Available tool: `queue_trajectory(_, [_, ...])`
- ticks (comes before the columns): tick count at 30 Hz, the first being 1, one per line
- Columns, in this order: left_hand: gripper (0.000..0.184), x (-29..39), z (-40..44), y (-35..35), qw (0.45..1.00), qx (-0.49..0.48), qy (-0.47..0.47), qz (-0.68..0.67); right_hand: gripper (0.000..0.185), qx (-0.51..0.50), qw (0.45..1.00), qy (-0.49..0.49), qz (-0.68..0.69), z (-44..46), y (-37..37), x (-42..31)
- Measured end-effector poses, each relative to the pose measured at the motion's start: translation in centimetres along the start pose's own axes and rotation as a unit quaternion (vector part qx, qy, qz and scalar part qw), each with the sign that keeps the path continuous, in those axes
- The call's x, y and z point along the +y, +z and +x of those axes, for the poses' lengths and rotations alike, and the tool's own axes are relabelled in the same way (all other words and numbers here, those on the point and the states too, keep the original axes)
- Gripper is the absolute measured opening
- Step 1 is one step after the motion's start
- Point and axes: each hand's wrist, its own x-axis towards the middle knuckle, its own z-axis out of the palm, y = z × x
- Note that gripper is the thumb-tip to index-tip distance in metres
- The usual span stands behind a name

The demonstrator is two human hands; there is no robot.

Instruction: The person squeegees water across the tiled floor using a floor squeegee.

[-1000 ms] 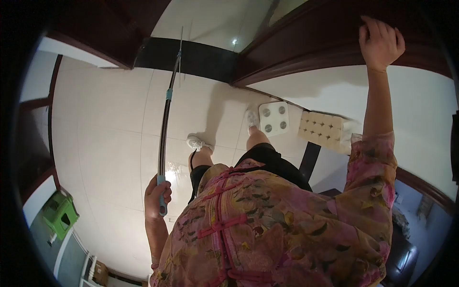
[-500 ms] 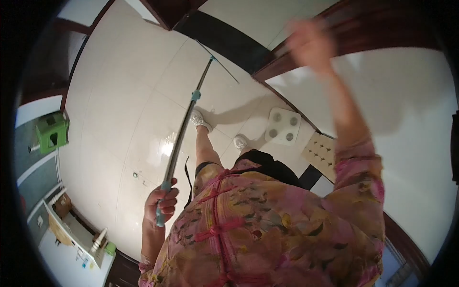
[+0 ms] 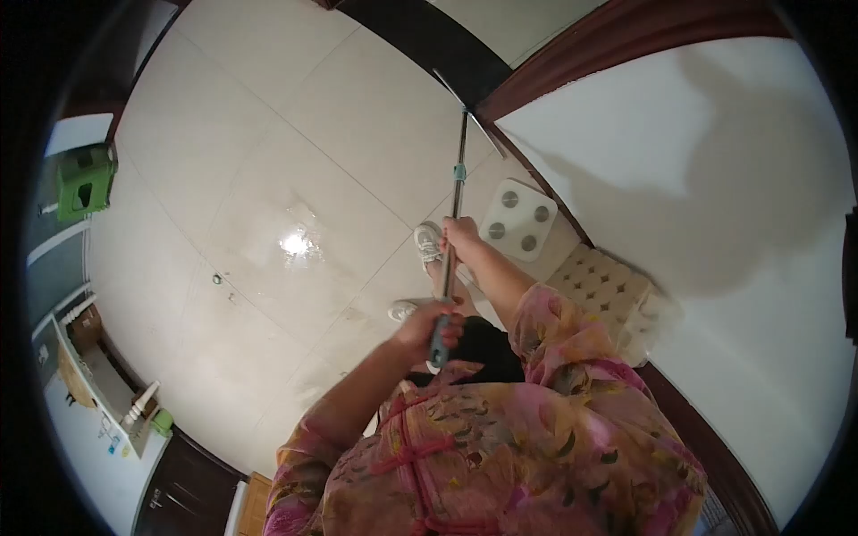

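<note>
Grip of both hands: fingers closed round one long pole (image 3: 462, 143). Left hand (image 3: 427, 330) clamped on the grey handle (image 3: 438, 348) at the near end, close to the shirt front; right hand (image 3: 461, 234) wrapped round the shaft farther along, the two hands apart. Pole slants away over the floor (image 3: 223, 179), a teal collar (image 3: 459, 172) beyond the right hand. Thin crossbar (image 3: 485, 134) at the far end, by the black strip (image 3: 429, 36) and the wall corner (whether it touches the floor, cannot tell).

To the right of the pole, near the wall (image 3: 760, 116), a white scale (image 3: 517, 220) with four round discs; a beige patterned block (image 3: 597, 281) nearer. One light shoe (image 3: 429, 239) shows just left of the shaft. Bright reflection (image 3: 298, 243) on the tiles to the left. Far left, a green stool (image 3: 87, 181).
</note>
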Motion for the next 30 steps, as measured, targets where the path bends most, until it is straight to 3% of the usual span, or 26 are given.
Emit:
queue_trajectory(2, [0.021, 1.0, -0.5, -1.1, 0.999, 0.045, -0.014, -0.004, 0.023, 0.087, 0.987, -0.001, -0.135, 0.0, 2.4, -1.4])
queue_trajectory(4, [0.019, 1.7, -0.6, -4.3, 0.996, 0.086, -0.009, 0.001, 0.026, 0.094, 0.968, -0.01, -0.232, 1.2, 4.6, -0.1])
queue_trajectory(6, [0.02, 3.2, -2.3, -7.0, 0.988, 0.148, 0.024, 0.031, 0.031, 0.15, 0.927, -0.074, -0.337, 7.5, 6.8, 6.0])
queue_trajectory(7, [0.02, 1.9, -3.0, -8.4, 0.978, 0.198, 0.04, 0.06, 0.031, 0.14, 0.93, -0.056, -0.335, 6.0, 7.4, 7.4])
queue_trajectory(9, [0.021, 0.8, -6.5, -12.0, 0.971, 0.21, 0.066, 0.094, 0.031, 0.118, 0.937, -0.028, -0.327, 0.7, 11.4, 8.4])
queue_trajectory(10, [0.021, -0.2, -8.9, -13.3, 0.969, 0.21, 0.09, 0.098, 0.031, 0.04, 0.91, -0.071, -0.406, 3.3, 11.5, 15.1])
queue_trajectory(12, [0.017, -3.9, -13.0, -16.4, 0.963, 0.238, 0.095, 0.084, 0.031, -0.031, 0.895, -0.09, -0.437, 3.7, 13.0, 23.1])
queue_trajectory(15, [0.016, -10.6, -18.4, -21.4, 0.955, 0.244, 0.144, 0.088, 0.032, -0.018, 0.949, 0.008, -0.315, -7.9, 18.0, 25.4])
queue_trajectory(17, [0.016, -13.2, -21.7, -20.7, 0.942, 0.296, 0.153, 0.049, 0.031, -0.072, 0.945, 0.032, -0.316, -12.0, 20.0, 27.1])
queue_trajectory(20, [0.018, -14.9, -23.4, -19.2, 0.947, 0.261, 0.179, 0.056, 0.029, -0.164, 0.935, 0.052, -0.31, -14.6, 20.1, 27.3])
queue_trajectory(24, [0.022, -13.6, -21.0, -19.3, 0.942, 0.166, 0.213, 0.199, 0.026, -0.146, 0.983, 0.056, -0.1, -14.3, 16.4, 22.7])
queue_trajectory(25, [0.024, -12.6, -20.2, -18.4, 0.954, 0.14, 0.199, 0.174, 0.026, -0.116, 0.99, 0.058, -0.049, -14.3, 14.8, 20.6])
queue_trajectory(27, [0.027, -11.2, -18.0, -17.4, 0.969, 0.084, 0.2, 0.114, 0.023, -0.153, 0.983, 0.083, 0.053, -9.7, 10.4, 20.5])
queue_trajectory(29, [0.027, -9.5, -15.7, -15.9, 0.985, 0.05, 0.163, 0.014, 0.024, -0.052, 0.992, 0.084, 0.08, -10.9, 9.0, 16.8])
queue_trajectory(30, [0.027, -8.9, -15.1, -15.6, 0.988, 0.034, 0.144, -0.036, 0.024, -0.055, 0.993, 0.089, 0.06, -8.9, 7.6, 17.0])
